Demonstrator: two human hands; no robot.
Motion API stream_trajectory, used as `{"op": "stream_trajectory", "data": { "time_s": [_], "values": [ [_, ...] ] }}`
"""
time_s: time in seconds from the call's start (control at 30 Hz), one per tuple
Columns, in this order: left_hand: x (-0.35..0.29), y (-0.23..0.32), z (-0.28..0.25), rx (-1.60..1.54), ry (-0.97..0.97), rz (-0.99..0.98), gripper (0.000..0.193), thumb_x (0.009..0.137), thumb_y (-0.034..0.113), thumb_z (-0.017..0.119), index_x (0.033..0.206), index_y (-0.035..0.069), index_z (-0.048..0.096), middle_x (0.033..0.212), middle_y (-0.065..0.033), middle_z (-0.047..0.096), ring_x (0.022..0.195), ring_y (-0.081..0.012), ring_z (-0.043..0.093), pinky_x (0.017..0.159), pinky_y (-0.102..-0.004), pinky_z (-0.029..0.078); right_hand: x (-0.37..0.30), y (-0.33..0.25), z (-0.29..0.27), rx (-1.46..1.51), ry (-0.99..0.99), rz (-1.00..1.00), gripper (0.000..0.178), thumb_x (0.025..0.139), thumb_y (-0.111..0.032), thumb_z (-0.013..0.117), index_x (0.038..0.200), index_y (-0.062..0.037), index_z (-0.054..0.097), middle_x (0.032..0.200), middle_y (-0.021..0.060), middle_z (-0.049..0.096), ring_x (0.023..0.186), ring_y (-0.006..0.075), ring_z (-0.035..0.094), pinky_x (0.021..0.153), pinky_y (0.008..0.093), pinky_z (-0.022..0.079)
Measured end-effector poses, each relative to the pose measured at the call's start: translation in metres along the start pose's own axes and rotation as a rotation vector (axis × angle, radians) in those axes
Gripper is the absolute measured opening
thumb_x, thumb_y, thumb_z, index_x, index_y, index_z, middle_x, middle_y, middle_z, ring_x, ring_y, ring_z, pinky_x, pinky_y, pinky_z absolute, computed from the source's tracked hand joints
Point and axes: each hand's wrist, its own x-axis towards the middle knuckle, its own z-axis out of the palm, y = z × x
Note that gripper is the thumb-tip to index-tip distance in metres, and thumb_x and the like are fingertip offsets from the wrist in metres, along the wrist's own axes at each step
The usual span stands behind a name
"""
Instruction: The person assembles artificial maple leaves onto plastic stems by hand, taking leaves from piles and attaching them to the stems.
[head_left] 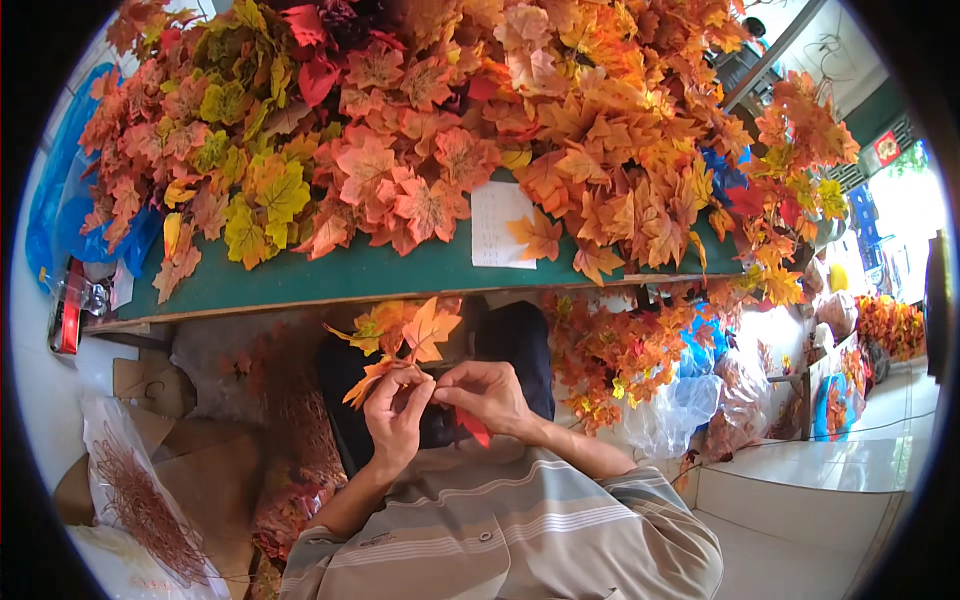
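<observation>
white paper note (497,225) on green table (330,272)

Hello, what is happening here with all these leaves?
A person sits at a green table and works with both bare hands. The left hand holds a sprig of orange and yellow fake maple leaves by its stem. The right hand pinches at the same stem and also has a red leaf under its fingers. A big leaf pile and a paper sheet lie on the table.
</observation>
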Motion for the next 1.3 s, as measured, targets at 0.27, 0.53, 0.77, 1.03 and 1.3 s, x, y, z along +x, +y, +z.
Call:
{"op": "stream_trajectory", "data": {
  "time_s": [0.27, 0.53, 0.77, 1.03, 1.3],
  "values": [
    [-0.001, 0.003, 0.003, -0.033, 0.026, -0.072, 0.005, 0.086, -0.002, 0.062, 0.089, -0.001, 0.057, 0.085, -0.0017, 0.058, 0.074, -0.0065, 0.055, 0.067, -0.0192, 0.045, 0.000, 0.003, 0.000, -0.008, 0.013, 0.001, 0.012, 0.085, -0.005, 0.067, 0.091, 0.0043, 0.064, 0.083, 0.0093, 0.069, 0.076, 0.0100, 0.064, 0.069, 0.0217, 0.052],
    [0.002, -0.002, 0.002, -0.025, -0.006, -0.091, 0.006, 0.086, -0.002, 0.062, 0.090, -0.002, 0.057, 0.085, -0.0017, 0.059, 0.071, -0.0069, 0.056, 0.066, -0.0197, 0.048, 0.001, 0.001, -0.003, -0.051, 0.014, -0.035, 0.009, 0.086, -0.004, 0.065, 0.090, 0.0048, 0.064, 0.082, 0.0095, 0.068, 0.077, 0.0104, 0.064, 0.068, 0.0222, 0.052],
    [0.000, 0.005, 0.007, -0.216, -0.007, -0.184, 0.004, 0.087, 0.000, 0.061, 0.089, 0.000, 0.057, 0.083, -0.0012, 0.058, 0.068, -0.0072, 0.058, 0.063, -0.0202, 0.050, -0.002, 0.004, -0.003, -0.126, 0.041, -0.190, 0.008, 0.085, -0.002, 0.066, 0.088, 0.0046, 0.063, 0.081, 0.0080, 0.067, 0.075, 0.0116, 0.065, 0.068, 0.0235, 0.053],
    [0.007, -0.008, -0.007, -0.429, -0.085, -0.392, 0.006, 0.089, 0.006, 0.060, 0.091, 0.001, 0.058, 0.083, -0.0047, 0.062, 0.069, -0.0130, 0.064, 0.064, -0.0250, 0.055, 0.005, 0.002, -0.001, -0.314, 0.057, -0.285, 0.009, 0.083, -0.005, 0.068, 0.085, 0.0030, 0.064, 0.079, 0.0079, 0.065, 0.070, 0.0099, 0.063, 0.059, 0.0232, 0.050],
    [-0.002, -0.036, 0.000, -0.338, -0.106, -0.388, 0.016, 0.091, 0.005, 0.057, 0.106, 0.000, 0.055, 0.088, -0.0056, 0.063, 0.079, -0.0129, 0.063, 0.070, -0.0260, 0.054, 0.023, 0.017, -0.020, -0.206, 0.128, 0.060, 0.018, 0.084, -0.017, 0.070, 0.083, 0.0000, 0.066, 0.071, 0.0020, 0.064, 0.061, 0.0051, 0.054, 0.055, 0.0215, 0.043]
  ]
}}
